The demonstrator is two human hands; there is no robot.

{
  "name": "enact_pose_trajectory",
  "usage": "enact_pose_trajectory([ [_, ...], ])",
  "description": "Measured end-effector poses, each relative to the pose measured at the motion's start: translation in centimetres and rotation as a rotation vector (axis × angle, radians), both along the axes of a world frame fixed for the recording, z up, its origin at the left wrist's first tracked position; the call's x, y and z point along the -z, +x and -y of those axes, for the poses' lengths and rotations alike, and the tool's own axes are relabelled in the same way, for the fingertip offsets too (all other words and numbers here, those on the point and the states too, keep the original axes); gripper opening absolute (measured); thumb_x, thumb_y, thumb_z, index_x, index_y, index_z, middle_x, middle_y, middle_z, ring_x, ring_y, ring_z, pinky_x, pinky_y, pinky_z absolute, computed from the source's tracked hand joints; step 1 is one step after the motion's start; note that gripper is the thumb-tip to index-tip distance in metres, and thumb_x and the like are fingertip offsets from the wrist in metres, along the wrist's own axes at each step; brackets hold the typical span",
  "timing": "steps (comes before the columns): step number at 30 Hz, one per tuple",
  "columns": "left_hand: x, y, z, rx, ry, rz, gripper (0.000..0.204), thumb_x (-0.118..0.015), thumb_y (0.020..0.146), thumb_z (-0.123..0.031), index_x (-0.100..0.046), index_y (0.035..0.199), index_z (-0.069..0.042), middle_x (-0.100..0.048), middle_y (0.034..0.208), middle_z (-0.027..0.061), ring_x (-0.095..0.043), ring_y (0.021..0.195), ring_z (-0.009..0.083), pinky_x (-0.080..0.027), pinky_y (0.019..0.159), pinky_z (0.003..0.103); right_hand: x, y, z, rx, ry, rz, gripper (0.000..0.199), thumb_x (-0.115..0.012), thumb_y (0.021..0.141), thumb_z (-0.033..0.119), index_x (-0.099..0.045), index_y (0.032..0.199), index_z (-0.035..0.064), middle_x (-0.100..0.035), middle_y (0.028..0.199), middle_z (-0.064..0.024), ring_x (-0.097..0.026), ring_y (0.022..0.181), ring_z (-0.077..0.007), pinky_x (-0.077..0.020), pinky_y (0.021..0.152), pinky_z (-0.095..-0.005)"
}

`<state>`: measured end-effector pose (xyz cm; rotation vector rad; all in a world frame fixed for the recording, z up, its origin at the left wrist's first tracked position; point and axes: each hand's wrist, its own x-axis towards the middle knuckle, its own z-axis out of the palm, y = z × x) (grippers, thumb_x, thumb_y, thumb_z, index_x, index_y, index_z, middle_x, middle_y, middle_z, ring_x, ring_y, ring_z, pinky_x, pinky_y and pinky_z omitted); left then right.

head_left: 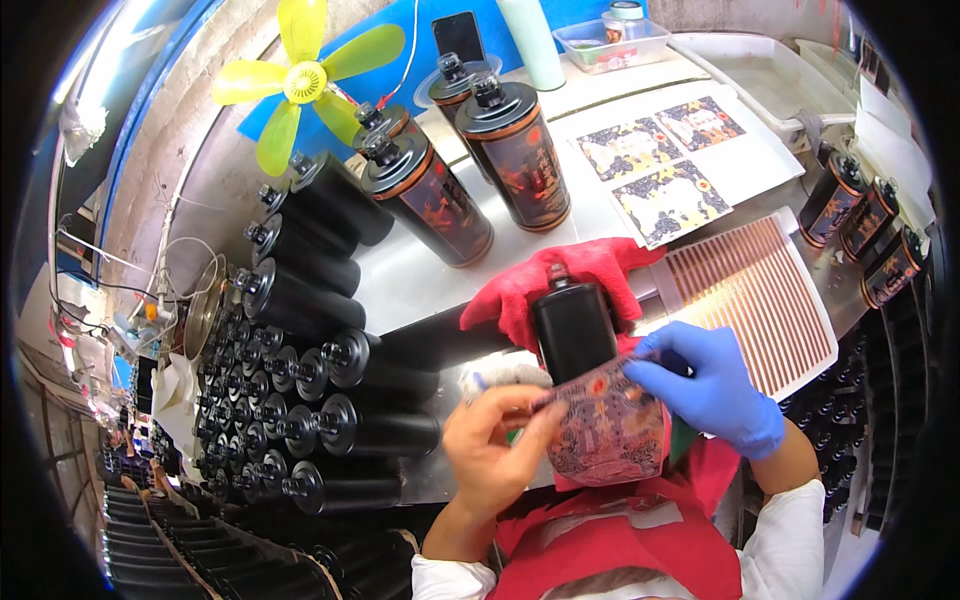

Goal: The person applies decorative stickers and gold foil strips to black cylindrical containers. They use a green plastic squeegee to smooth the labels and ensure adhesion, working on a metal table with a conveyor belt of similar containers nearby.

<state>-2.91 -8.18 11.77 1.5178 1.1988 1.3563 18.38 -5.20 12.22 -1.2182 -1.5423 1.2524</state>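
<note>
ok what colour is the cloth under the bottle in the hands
Pinkish red cloth, lying beneath the black bottle; the head view shows it clearly.

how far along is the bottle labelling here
Done: labelled bottles stand at the back of the metal table, more at the right edge. In hand: the left hand and gloved right hand press a patterned label onto a black bottle lying on a red cloth. Left: many plain black bottles stacked at the left; label sheets remain.

Black bottle [573, 330] lying on red cloth; patterned label [607, 425] against its lower body.
</note>
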Motion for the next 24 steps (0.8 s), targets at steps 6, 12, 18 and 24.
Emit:
enact_pose_trajectory([
  [6,6.1,-1.1,-4.9,0.066,-0.315,0.402,0.013,-0.066,0.084,0.000,-0.062,0.095,0.006,-0.063,0.086,0.0066,-0.060,0.075,0.0101,-0.051,0.065,0.023,5.0,-1.6,-5.1,0.057,-0.356,-0.166,0.017,-0.067,0.086,0.014,-0.064,0.093,-0.0004,-0.064,0.072,-0.0016,-0.059,0.066,-0.0032,-0.0467,0.057,-0.0195],
  [12,7.9,-1.4,-5.5,0.047,-0.348,0.608,0.012,-0.066,0.084,0.000,-0.063,0.095,0.005,-0.063,0.087,0.0054,-0.058,0.078,0.0085,-0.047,0.071,0.022,6.6,-1.6,-6.2,0.067,-0.329,-0.209,0.015,-0.067,0.085,0.014,-0.064,0.093,0.0009,-0.062,0.072,0.0001,-0.056,0.064,-0.0027,-0.0450,0.055,-0.0183],
  [18,8.5,-0.7,-6.3,-0.064,-0.239,0.455,0.005,-0.064,0.085,0.002,-0.064,0.090,0.003,-0.062,0.089,0.0044,-0.057,0.077,0.0074,-0.046,0.068,0.021,6.5,-1.7,-6.6,0.068,-0.388,-0.233,0.016,-0.068,0.085,0.015,-0.063,0.091,0.0013,-0.062,0.072,-0.0001,-0.055,0.064,-0.0027,-0.0445,0.055,-0.0174],
  [24,8.4,-0.5,-6.3,-0.092,-0.218,0.447,0.004,-0.065,0.085,0.002,-0.063,0.088,0.003,-0.062,0.088,0.0041,-0.057,0.076,0.0070,-0.046,0.067,0.020,7.1,-1.8,-6.6,0.095,-0.362,-0.264,0.015,-0.068,0.085,0.015,-0.063,0.090,0.0020,-0.061,0.072,0.0006,-0.054,0.060,-0.0021,-0.0425,0.050,-0.0169],
])
